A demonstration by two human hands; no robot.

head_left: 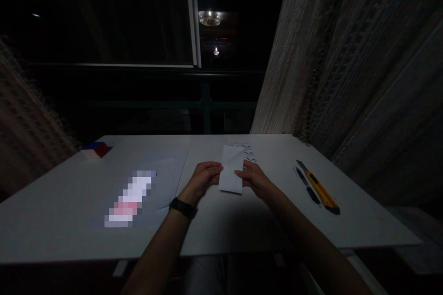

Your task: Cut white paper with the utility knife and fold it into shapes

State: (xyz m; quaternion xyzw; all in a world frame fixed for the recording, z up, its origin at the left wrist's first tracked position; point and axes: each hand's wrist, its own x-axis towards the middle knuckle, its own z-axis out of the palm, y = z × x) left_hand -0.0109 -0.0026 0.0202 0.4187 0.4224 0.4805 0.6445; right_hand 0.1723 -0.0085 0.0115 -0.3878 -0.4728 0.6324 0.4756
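Observation:
Between my two hands is a narrow white piece of folded paper (231,176), tilted up over the white table. My left hand (204,176) grips its left edge, the fingertips partly behind it. On the opposite edge, my right hand (254,177) holds it with the thumb on the front face and the fingers behind. A dark band circles my left wrist. Just behind the folded paper lies a paper with dark curved marks (249,152), partly covered from view.
To the right lie a yellow utility knife (321,191), its blade showing, and a pen (307,186). White sheets (166,179) and a bright pixelated patch (129,200) are on the left. A coloured cube (96,150) stands at the far left of the table (214,235). Curtains hang on both sides.

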